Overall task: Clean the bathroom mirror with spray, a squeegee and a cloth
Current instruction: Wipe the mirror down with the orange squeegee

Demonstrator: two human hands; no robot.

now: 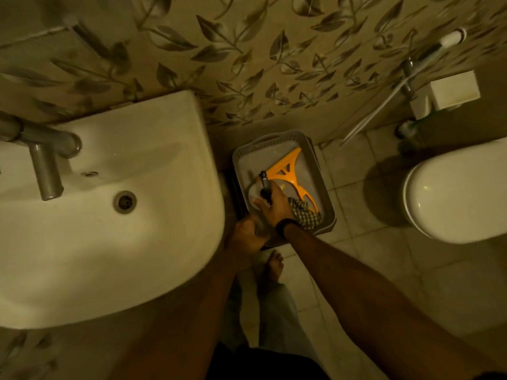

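A grey plastic basket (pixel 323 185) sits on the floor between the sink and the toilet. Inside it lie an orange squeegee (pixel 288 171) and a checked cloth (pixel 306 216). My right hand (pixel 274 205) reaches into the basket and grips the spray bottle (pixel 264 183) by its dark trigger head; the bottle's body is mostly hidden under the hand. My left hand (pixel 247 237) is curled at the basket's near left corner; whether it holds the rim is unclear.
A white sink (pixel 153 215) with a metal tap (pixel 46 171) fills the left. The white toilet (pixel 452 193) stands at the right, with a hose and a white box (pixel 454 90) on the leaf-patterned wall. My bare foot (pixel 273 266) is on the tiled floor.
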